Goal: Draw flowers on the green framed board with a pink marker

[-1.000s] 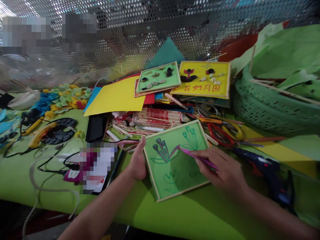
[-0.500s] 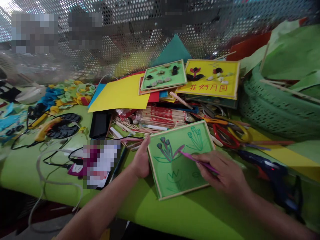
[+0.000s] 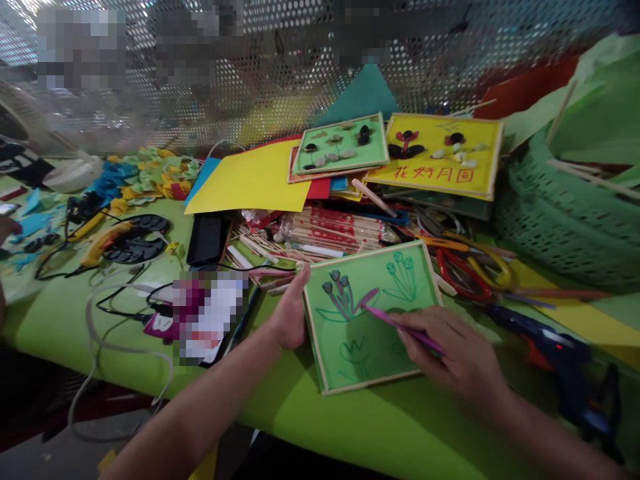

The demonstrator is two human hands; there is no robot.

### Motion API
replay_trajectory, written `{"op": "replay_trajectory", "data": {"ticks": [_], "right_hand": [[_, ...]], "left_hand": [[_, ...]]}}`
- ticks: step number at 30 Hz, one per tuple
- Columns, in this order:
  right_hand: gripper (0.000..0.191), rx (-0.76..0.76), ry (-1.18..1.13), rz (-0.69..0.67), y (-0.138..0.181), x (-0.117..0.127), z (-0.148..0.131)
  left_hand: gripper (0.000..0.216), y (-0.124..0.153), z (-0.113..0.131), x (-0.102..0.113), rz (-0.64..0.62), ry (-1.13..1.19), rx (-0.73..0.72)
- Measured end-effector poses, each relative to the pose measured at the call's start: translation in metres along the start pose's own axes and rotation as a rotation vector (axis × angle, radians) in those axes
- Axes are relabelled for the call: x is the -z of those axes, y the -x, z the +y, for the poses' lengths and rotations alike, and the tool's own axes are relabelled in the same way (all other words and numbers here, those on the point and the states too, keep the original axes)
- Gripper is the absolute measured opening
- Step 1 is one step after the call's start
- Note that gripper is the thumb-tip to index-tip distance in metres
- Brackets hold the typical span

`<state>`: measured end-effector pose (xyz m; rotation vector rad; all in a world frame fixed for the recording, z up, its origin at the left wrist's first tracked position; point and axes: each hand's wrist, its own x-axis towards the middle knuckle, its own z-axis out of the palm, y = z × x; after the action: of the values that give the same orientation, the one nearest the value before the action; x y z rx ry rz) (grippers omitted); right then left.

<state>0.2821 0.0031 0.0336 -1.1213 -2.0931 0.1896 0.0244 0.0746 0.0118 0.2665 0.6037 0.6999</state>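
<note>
A green picture board [image 3: 380,347] with a thin wooden frame lies tilted before me, bearing drawn tulips and fainter outlines below them. My left hand [image 3: 293,310] grips its left edge, thumb along the frame and the other fingers hidden underneath. Pinched in my right hand [image 3: 445,343] is a purple marker pen [image 3: 407,328]. Its tip touches the board at the base of a purple-filled leaf on the left tulip drawing. The left tulips have dark-coloured heads and purple stems, while the right ones are green outlines.
Behind lie bundled wooden sticks [image 3: 325,225], yellow paper [image 3: 255,179] and framed pebble pictures [image 3: 443,157]. To the right are scissors [image 3: 463,270], a glue gun [image 3: 550,343] and a green basket [image 3: 555,207]. A phone [image 3: 215,317] and cables lie left; another person's hand shows far left.
The pen tip has shifted slightly down toward the leaf's base, and the purple fill has grown. The view has swung a little left, bringing another person's hand into sight.
</note>
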Motion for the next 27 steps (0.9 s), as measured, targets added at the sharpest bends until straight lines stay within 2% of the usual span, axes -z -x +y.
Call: {"op": "replay_trajectory", "data": {"ticks": [7, 12, 27], "right_hand": [[0.024, 0.013, -0.032, -0.010, -0.0028, -0.0019, -0.0036], [0.021, 0.004, -0.020, -0.013, -0.0025, -0.0017, -0.0032], [0.029, 0.024, -0.059, -0.060, 0.0001, -0.0046, -0.0041]], "left_hand": [[0.066, -0.0010, -0.0005, 0.0019, -0.081, 0.000, -0.014], [0.064, -0.0016, -0.0009, 0.0015, -0.058, -0.020, -0.014], [0.063, -0.0016, -0.0022, 0.0041, -0.079, -0.001, -0.018]]}}
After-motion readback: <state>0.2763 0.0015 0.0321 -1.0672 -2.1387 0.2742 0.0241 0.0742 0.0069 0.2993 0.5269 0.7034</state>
